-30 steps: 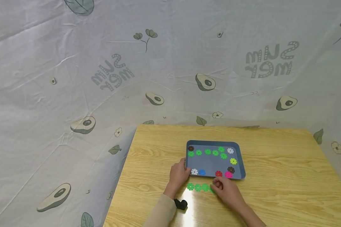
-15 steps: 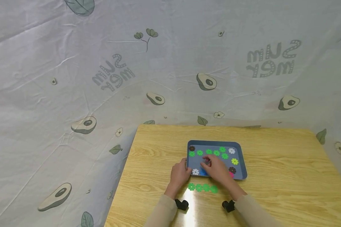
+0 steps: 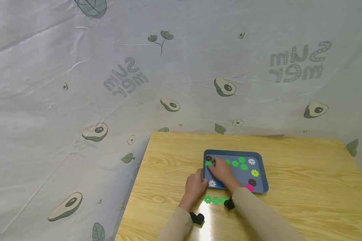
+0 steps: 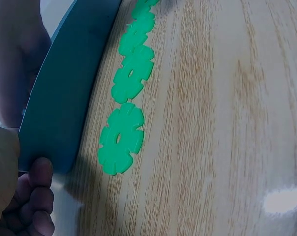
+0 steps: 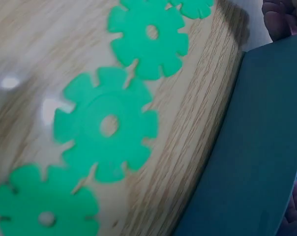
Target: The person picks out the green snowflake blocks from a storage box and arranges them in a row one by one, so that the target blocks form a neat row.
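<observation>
My left hand [image 3: 195, 184] grips the front left corner of a blue-grey tray [image 3: 235, 153]; in the left wrist view its curled fingers [image 4: 40, 196] lie against the tray's end. My right hand [image 3: 223, 171] reaches into the tray at the back left, its thumb and fingertips at a green notched disc [image 3: 208, 163]. Whether they pinch it cannot be made out, and the right wrist view hides most of that hand behind the tray wall [image 5: 247, 137]. On the table before the tray lies a row of green notched discs [image 3: 207, 199], also large in the left wrist view.
Inside the tray are more notched discs: several green ones, brown ones, a yellow disc [image 3: 254, 173], a pink disc [image 3: 249, 187] and white discs [image 3: 212, 183]. A patterned cloth [image 3: 181, 83] hangs behind the wooden table [image 3: 304, 174]. Black wrist cameras sit near both cuffs.
My right hand has moved from the right end of the green row, over the tray's front wall, to its back left. My left hand stays on the tray corner. The view has shifted slightly.
</observation>
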Demonstrator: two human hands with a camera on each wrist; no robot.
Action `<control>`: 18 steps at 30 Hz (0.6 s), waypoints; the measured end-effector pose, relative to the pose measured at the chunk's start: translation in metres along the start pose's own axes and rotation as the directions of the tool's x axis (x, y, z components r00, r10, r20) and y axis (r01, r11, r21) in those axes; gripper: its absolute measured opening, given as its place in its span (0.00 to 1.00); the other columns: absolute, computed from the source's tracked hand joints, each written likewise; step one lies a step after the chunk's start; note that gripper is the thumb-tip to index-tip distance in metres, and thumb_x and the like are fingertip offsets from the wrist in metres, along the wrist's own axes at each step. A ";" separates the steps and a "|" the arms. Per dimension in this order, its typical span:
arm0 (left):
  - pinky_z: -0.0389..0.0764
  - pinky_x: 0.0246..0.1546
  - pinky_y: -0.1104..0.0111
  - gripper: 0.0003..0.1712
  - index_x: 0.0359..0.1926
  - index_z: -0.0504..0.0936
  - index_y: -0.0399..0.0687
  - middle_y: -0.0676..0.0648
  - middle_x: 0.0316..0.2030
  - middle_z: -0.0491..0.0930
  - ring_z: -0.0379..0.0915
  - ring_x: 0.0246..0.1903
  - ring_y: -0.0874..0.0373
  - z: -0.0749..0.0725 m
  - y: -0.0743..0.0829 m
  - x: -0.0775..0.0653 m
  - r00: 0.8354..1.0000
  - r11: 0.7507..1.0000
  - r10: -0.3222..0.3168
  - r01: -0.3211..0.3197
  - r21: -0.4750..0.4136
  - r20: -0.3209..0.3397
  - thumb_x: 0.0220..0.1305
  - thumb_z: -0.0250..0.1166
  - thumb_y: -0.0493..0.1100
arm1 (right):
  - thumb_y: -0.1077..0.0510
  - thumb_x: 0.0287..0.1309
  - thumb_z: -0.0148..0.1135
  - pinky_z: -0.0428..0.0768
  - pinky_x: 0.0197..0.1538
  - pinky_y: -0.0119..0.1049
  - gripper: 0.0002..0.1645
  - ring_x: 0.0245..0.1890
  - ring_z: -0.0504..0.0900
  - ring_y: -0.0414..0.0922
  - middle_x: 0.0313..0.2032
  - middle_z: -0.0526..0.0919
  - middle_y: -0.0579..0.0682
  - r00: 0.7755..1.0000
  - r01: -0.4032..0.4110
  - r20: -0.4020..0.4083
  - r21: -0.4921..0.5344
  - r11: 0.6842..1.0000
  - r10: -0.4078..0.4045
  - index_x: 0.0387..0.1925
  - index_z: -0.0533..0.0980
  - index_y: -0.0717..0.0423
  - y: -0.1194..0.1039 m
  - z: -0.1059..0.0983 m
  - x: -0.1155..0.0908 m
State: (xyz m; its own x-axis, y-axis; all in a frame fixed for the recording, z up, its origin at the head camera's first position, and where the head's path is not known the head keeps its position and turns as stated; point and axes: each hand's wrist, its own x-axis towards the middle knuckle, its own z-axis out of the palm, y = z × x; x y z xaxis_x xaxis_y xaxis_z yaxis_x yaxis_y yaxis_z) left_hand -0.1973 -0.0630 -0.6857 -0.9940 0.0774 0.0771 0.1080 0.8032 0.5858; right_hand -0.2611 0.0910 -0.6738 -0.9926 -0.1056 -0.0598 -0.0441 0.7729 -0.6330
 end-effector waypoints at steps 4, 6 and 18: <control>0.67 0.18 0.66 0.30 0.64 0.81 0.40 0.49 0.20 0.78 0.63 0.16 0.60 0.000 0.002 0.000 1.000 1.000 0.006 -0.006 -0.013 0.001 0.59 0.64 0.41 | 0.51 0.64 0.70 0.78 0.52 0.55 0.25 0.48 0.82 0.59 0.45 0.84 0.62 0.998 -0.057 0.012 -0.026 0.998 0.058 0.51 0.80 0.68 -0.005 0.002 0.005; 0.68 0.19 0.66 0.30 0.63 0.81 0.41 0.48 0.22 0.79 0.64 0.17 0.60 0.001 0.002 0.000 1.000 1.000 0.009 -0.009 -0.002 -0.003 0.59 0.64 0.41 | 0.52 0.64 0.70 0.77 0.53 0.55 0.24 0.50 0.81 0.60 0.47 0.83 0.63 0.997 -0.072 0.016 -0.047 0.996 0.072 0.51 0.80 0.68 -0.007 0.002 0.005; 0.67 0.18 0.67 0.30 0.63 0.81 0.40 0.50 0.19 0.77 0.62 0.15 0.60 -0.002 -0.001 0.000 1.000 1.000 0.009 -0.009 -0.011 -0.008 0.58 0.63 0.41 | 0.58 0.60 0.72 0.79 0.46 0.51 0.17 0.41 0.82 0.53 0.41 0.84 0.58 0.994 -0.105 0.029 0.018 0.994 0.104 0.45 0.79 0.65 -0.011 0.002 0.011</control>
State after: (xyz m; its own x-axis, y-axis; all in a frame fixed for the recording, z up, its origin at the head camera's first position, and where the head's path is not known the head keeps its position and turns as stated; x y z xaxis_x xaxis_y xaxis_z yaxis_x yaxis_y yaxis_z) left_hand -0.1971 -0.0647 -0.6849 -0.9929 0.0799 0.0883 0.1169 0.7959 0.5940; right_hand -0.2712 0.0804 -0.6691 -0.9880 -0.0426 -0.1482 0.0625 0.7680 -0.6374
